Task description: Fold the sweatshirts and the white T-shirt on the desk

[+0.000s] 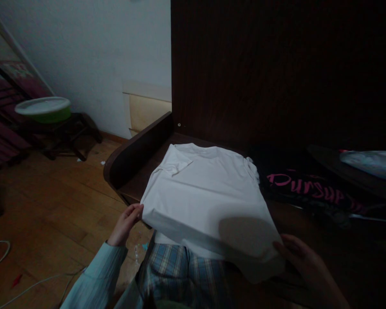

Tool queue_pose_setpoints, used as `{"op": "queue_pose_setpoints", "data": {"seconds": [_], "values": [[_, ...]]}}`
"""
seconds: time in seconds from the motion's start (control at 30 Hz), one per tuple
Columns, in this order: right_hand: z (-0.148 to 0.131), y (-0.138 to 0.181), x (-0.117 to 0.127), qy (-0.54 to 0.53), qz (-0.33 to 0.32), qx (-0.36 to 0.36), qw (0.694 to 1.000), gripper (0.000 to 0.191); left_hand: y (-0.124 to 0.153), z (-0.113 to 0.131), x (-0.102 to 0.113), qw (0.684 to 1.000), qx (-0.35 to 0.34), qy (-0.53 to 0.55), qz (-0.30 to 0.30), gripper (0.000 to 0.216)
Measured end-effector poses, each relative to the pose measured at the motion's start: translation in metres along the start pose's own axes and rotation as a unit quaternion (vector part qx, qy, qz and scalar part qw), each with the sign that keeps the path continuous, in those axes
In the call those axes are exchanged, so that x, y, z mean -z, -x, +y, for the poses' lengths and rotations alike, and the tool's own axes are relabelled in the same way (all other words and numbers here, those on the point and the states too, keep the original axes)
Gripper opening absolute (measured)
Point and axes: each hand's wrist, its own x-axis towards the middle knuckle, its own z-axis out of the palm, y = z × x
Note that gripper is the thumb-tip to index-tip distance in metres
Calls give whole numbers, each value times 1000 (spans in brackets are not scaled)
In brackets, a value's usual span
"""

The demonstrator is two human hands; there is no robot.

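Note:
A folded white T-shirt (206, 201) lies on a dark wooden surface (138, 180) in front of me, its near edge hanging over my plaid-trousered lap. My left hand (126, 223) pinches the shirt's near left corner, fingers closed on the cloth. On the other side, my right hand (304, 262) grips the near right corner of the shirt, thumb on top of the fabric.
A black garment with pink lettering (309, 191) lies to the right of the shirt. A tall dark wooden panel (276, 73) rises behind. On the left, a green basin with a white lid (43, 109) sits on a low stool above the wooden floor (45, 206); cables lie there.

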Motion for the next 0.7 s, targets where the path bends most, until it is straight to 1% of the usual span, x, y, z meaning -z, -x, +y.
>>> {"op": "queue_pose_setpoints", "data": {"seconds": [0.1, 0.2, 0.33, 0.47, 0.53, 0.57, 0.7], "values": [[6, -1, 3, -6, 25, -13, 1000, 35, 0, 5, 4, 1000, 1, -15, -5, 54], [15, -3, 8, -11, 37, -11, 999, 43, -1, 9, 7, 1000, -1, -18, 6, 51], [19, -5, 14, -21, 17, -5, 1000, 49, -3, 11, 10, 1000, -5, -11, 19, 47], [12, -3, 15, -25, -16, -30, 999, 53, -1, 13, 11, 1000, 8, -25, -12, 44], [9, -2, 13, -23, -29, -33, 999, 56, -1, 14, 9, 999, 16, -31, -17, 45], [7, -2, 11, -20, -25, -29, 999, 56, -1, 15, 8, 999, 21, -28, -11, 47], [8, -4, 5, -1, 25, 6, 1000, 52, -3, 14, 2, 999, 38, -1, 36, 55]]}}
